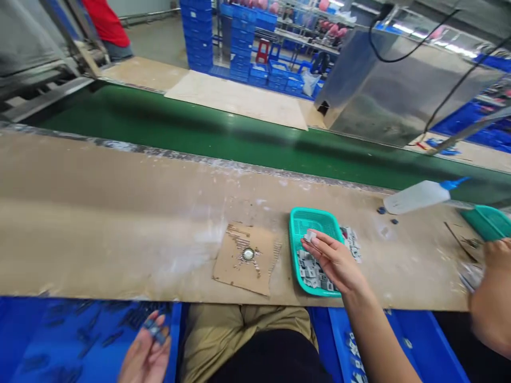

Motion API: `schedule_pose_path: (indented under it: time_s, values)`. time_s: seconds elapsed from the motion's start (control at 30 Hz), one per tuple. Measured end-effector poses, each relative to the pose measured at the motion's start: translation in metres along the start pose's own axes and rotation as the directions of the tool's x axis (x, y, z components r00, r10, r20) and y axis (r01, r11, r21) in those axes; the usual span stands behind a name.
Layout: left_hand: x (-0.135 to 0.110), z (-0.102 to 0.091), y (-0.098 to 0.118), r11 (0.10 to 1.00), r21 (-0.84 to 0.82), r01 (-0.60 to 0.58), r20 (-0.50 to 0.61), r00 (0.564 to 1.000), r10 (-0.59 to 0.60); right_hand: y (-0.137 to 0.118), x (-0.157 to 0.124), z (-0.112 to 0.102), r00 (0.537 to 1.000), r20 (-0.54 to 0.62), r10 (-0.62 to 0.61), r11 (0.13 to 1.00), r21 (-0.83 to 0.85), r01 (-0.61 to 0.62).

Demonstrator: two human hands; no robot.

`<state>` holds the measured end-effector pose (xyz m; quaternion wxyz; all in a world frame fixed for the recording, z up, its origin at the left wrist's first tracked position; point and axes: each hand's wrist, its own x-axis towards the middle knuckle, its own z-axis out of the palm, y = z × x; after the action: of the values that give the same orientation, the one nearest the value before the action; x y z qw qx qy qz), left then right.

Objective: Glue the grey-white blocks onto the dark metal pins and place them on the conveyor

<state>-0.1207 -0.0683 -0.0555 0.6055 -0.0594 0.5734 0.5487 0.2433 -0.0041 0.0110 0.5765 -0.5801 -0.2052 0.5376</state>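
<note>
My right hand (333, 258) pinches a small light-grey plastic piece (310, 236) above a turquoise basket (296, 213). Similar grey pieces (313, 271) lie in the near part of that basket, partly hidden by the hand. My left hand (146, 348) is closed on a small dark blue-grey plastic part (155, 331), slightly blurred, over a blue bin (24, 324) of dark parts at lower left. Between the hands, a torn cardboard square (227, 266) lies on the table with a small round metal-rimmed cap (248, 254) on it.
A white squeeze bottle (417, 198) with a blue nozzle lies at the right. More grey pieces (351, 243) sit beside the basket. A co-worker's arm (493, 298) is at the far right, near another green basket (489, 222). A green conveyor belt (199, 125) runs behind the table.
</note>
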Motion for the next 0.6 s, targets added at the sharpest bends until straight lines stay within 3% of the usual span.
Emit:
schedule_pose_path:
  time_s: [0.13,0.23,0.3,0.37,0.47,0.6]
  values:
    - [-0.009,0.038,-0.017,0.994,-0.027,0.104,0.161,0.982,-0.098,0.009,-0.002,0.017,0.997,0.071,-0.012,0.993,-0.117,0.02]
    - [-0.016,0.057,-0.027,0.99,0.039,0.135,0.296,0.945,-0.14,0.018,-0.006,0.031,0.991,0.123,-0.056,0.934,-0.345,0.096]
    - [-0.019,0.065,-0.034,0.986,0.061,0.152,0.331,0.929,-0.164,0.024,-0.009,0.041,0.97,0.213,-0.119,0.812,-0.541,0.218]
    - [-0.021,0.07,-0.039,0.982,0.09,0.166,0.365,0.912,-0.188,0.031,-0.011,0.051,0.917,0.346,-0.201,0.627,-0.674,0.391]
    - [-0.023,0.074,-0.044,0.979,0.12,0.167,0.402,0.893,-0.202,0.039,-0.01,0.064,0.799,0.521,-0.299,0.37,-0.709,0.601]
    - [-0.025,0.075,-0.046,0.981,0.133,0.142,0.424,0.886,-0.186,0.05,-0.004,0.072,0.707,0.641,-0.299,0.215,-0.677,0.704]
